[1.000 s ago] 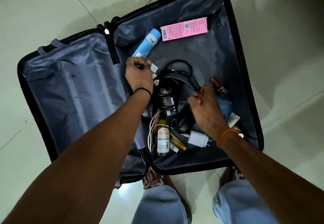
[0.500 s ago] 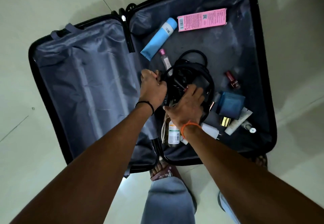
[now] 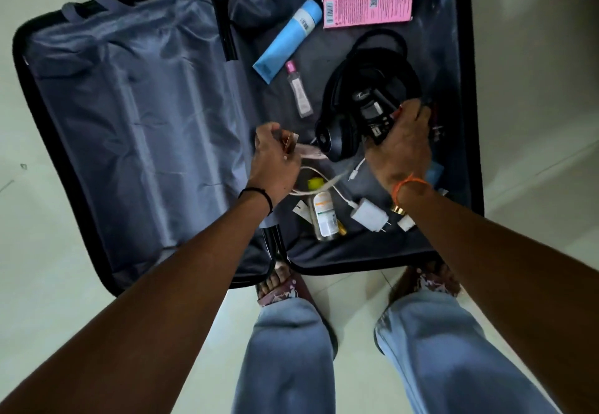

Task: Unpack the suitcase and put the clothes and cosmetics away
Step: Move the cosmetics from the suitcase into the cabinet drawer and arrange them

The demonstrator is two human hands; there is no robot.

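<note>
A black suitcase [image 3: 474,96] lies open on the floor, its grey-lined left half [image 3: 129,115] empty. In the right half my right hand [image 3: 403,144] grips a black hair dryer [image 3: 353,122] with a coiled black cord [image 3: 379,41]. My left hand [image 3: 275,161] pinches small cosmetic items [image 3: 293,144] near the hinge. A blue tube [image 3: 290,39], a pink box [image 3: 368,7] and a small clear bottle with a pink cap [image 3: 299,89] lie further back. Below my hands lie a labelled bottle [image 3: 324,216] and a white charger [image 3: 369,214] with its cable [image 3: 321,183].
The suitcase rests on a pale tiled floor [image 3: 544,122]. My feet in sandals [image 3: 282,287] and legs in light jeans [image 3: 288,352] stand at its near edge. A gold cap [image 3: 398,209] and a white piece [image 3: 405,222] lie beside my right wrist.
My right hand has closed on the hair dryer and shifted it to the right. My left hand has drawn back toward the hinge with its small items. The charger and bottle are now uncovered.
</note>
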